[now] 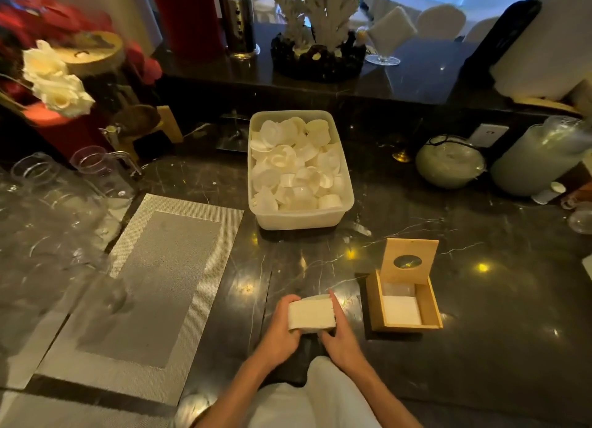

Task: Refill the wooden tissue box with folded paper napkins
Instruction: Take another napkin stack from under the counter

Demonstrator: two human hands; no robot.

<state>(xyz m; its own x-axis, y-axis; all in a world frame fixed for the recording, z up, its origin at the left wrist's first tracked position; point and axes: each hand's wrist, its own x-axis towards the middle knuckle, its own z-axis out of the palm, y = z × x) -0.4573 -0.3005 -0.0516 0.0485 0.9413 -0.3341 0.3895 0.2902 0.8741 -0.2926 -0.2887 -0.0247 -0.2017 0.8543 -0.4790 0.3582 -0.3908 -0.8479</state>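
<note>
Napkins (311,314), a squared white stack of folded paper, are held just above the dark marble surface (480,331) at about 6 o'clock in the view, directly in front of the person. The left hand (280,326) is wrapped around the stack's left end and the right hand (341,334) is pressed against its right end with a finger laid along the top edge; both hands are closed on the stack and nothing else is gripped. The wooden tissue box (405,302) stands just to the right of the hands, at roughly 4 o'clock from the stack, resting on the surface and not touched by either hand. Its hinged lid (408,261), with an oval opening, is raised and leaning back towards 12 o'clock. A low layer of white paper is seen inside, so the box is judged mostly unfilled. A plastic tub (301,171) of small white cups sits at 12 o'clock from the hands, and a woven grey placemat (153,286) lies at 9 o'clock; neither is involved. The step in hand is judged to be squaring the stack before loading. The next move calls for the stack to be carried to the right, aligned with the box's walls and lowered flat without fanning, after which the lid would need to be closed.
</note>
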